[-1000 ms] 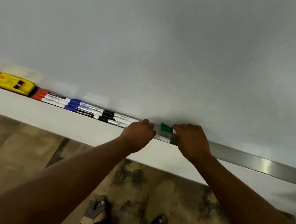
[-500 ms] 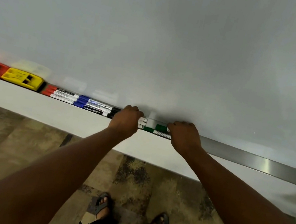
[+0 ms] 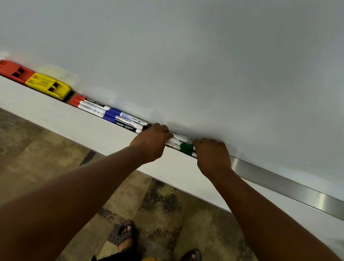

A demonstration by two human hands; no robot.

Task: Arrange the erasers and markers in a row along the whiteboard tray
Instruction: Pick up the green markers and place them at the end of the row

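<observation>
Both hands (left point(image 3: 150, 142), right point(image 3: 212, 157)) curl on markers point(image 3: 178, 142) in the tray point(image 3: 292, 190), fingertips hidden; patchy floor point(image 3: 27, 152) below.

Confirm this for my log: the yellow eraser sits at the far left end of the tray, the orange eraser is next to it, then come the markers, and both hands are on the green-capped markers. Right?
Not quite. The head view shows the orange eraser at the far left end of the tray, with the yellow eraser next to it on its right. The rest holds: the markers follow, and the left hand and right hand are on the green-capped markers.
</observation>
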